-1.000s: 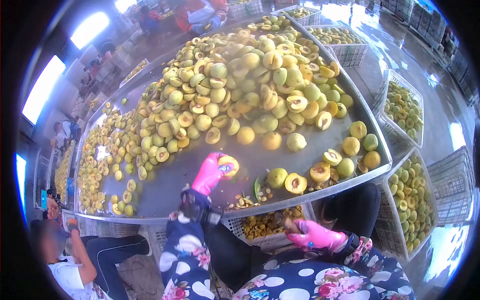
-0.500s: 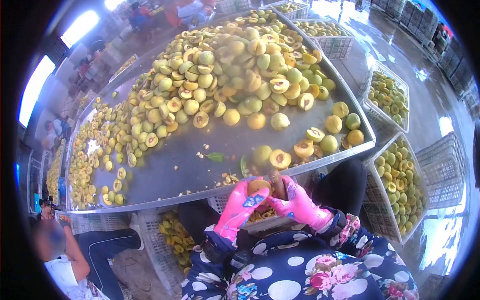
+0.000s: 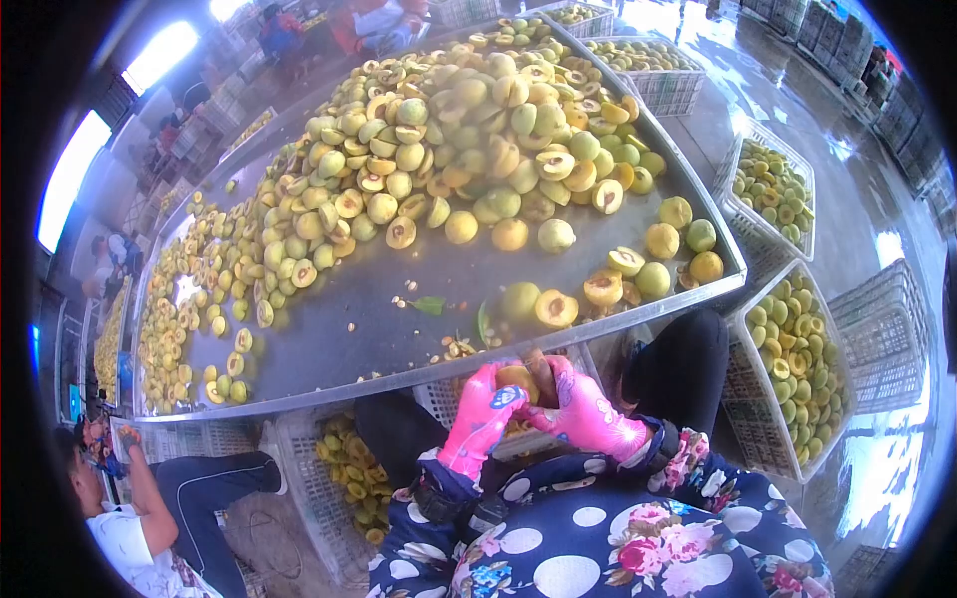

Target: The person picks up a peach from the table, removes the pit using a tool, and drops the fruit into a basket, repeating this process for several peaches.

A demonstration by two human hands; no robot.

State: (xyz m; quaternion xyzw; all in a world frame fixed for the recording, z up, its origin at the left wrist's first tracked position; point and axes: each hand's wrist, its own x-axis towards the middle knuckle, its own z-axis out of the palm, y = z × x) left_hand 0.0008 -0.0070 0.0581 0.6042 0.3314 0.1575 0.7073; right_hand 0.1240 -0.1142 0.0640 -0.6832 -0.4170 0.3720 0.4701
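My left hand [image 3: 482,424] and my right hand [image 3: 595,421], both in pink patterned gloves, meet low in front of the table's near edge. The left is closed round a yellow stone fruit [image 3: 515,380]. Wrapped in the right hand's fingers is a brown wooden-handled tool [image 3: 540,367], pressed close to the fruit; its working end is hidden. Below the hands, partly covered by them, stands a pale plastic crate [image 3: 436,401] with fruit pieces inside. Just beyond, a cut fruit half [image 3: 556,309] lies on the metal table [image 3: 399,349].
A large heap of halved fruit [image 3: 399,149] covers much of the table, which has a raised rim. Filled crates stand at right, one nearby [image 3: 738,389]. Another fruit-filled crate [image 3: 299,478] is at lower left, near a seated person [image 3: 140,528].
Both hands have moved slightly down, still together on the fruit and tool. The person at lower left has shifted posture. The fruit on the table looks unchanged.
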